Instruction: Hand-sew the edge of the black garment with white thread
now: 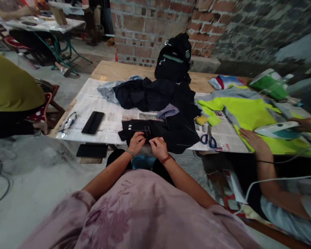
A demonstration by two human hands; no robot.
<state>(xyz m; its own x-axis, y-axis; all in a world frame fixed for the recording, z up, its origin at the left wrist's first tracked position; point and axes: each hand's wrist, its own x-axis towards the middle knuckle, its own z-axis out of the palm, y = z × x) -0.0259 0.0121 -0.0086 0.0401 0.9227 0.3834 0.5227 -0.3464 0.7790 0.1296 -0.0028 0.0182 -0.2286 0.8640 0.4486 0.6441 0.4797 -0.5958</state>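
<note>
A dark black garment point(171, 133) lies on the table in front of me, with small white marks near its left end and a pale thin loop or outline near my fingers. My left hand point(137, 143) pinches the garment's near edge, fingers closed. Close beside it on the right, my right hand point(158, 148) also has its fingertips pressed together at the same edge. What exactly lies between the fingertips is too small to make out. Behind this garment sits a heap of dark navy clothing point(145, 93) with a light blue piece under it.
Blue-handled scissors point(208, 140) lie right of the garment. A phone point(93, 122) and glasses point(68, 121) rest at left on newspaper. A black backpack point(172, 64) stands behind. At right, a co-worker's hands press a neon yellow garment point(248, 107) with an iron point(277, 130); its cord hangs nearby.
</note>
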